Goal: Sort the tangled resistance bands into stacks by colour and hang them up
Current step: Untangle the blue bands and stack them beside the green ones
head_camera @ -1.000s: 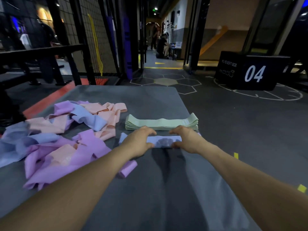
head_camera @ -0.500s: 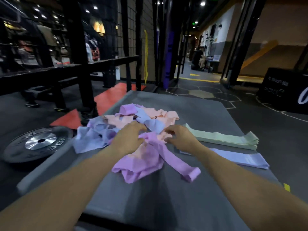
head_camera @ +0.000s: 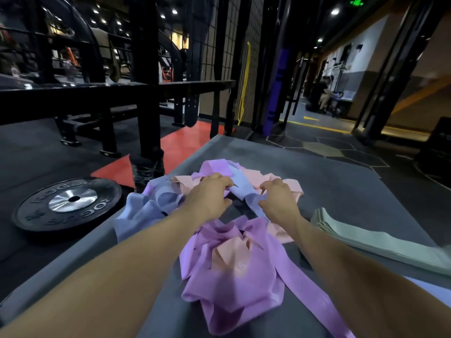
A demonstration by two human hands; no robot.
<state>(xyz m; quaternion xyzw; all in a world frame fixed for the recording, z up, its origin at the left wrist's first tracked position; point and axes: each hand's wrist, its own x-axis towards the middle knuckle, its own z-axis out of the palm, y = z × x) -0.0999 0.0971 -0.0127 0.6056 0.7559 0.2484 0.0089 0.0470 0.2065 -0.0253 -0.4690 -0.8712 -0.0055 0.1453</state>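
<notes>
Both hands down in the tangled pile point(head_camera: 227, 240) of purple, peach and blue bands on the grey mat point(head_camera: 341, 181). Left hand point(head_camera: 207, 198) curled, fingers pinching the blue band point(head_camera: 240, 189) at its far end; right hand point(head_camera: 280, 198) curled round the same band nearer. Green stack point(head_camera: 366, 237) just right of the pile. Weight plate point(head_camera: 68, 203) on the floor, left.

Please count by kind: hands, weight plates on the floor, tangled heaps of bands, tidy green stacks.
Hands: 2, left hand and right hand
Weight plate: 1
Tangled heap: 1
Green stack: 1
Total: 5
</notes>
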